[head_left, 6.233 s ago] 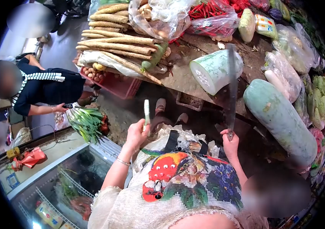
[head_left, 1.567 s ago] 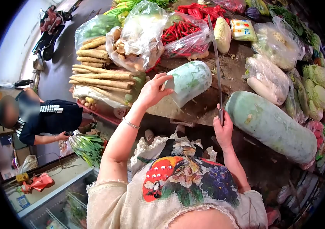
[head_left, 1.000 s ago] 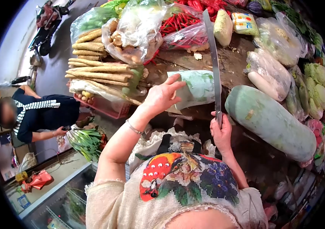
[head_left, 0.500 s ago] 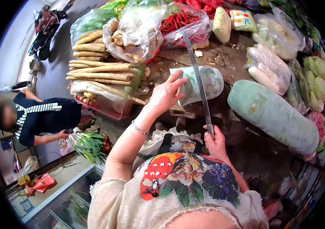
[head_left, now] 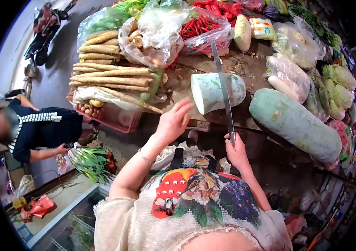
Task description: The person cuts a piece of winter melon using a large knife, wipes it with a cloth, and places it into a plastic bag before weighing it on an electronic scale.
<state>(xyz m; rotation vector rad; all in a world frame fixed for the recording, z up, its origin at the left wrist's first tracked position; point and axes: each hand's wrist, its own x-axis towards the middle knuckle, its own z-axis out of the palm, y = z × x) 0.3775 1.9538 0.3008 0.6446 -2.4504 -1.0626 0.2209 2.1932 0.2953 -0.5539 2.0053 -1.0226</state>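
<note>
A cut piece of winter melon lies on the wooden table, its pale cut face toward the left. My right hand grips the handle of a long knife, whose blade reaches across the top of this piece. Whether the edge touches the rind I cannot tell. Just left of the cut face is my left hand, holding nothing, with fingers stretched out and slightly blurred. To the right rests a large whole winter melon, near the table's front edge.
Long yams are stacked at the left above a pink crate. Bagged mushrooms, red chillies and bagged white radishes surround the wooden table. A person holding a phone stands at the left.
My left hand has come off the cut winter melon and moved left and down, uncovering its cut face. The knife stays over the piece, shifted slightly in view.
</note>
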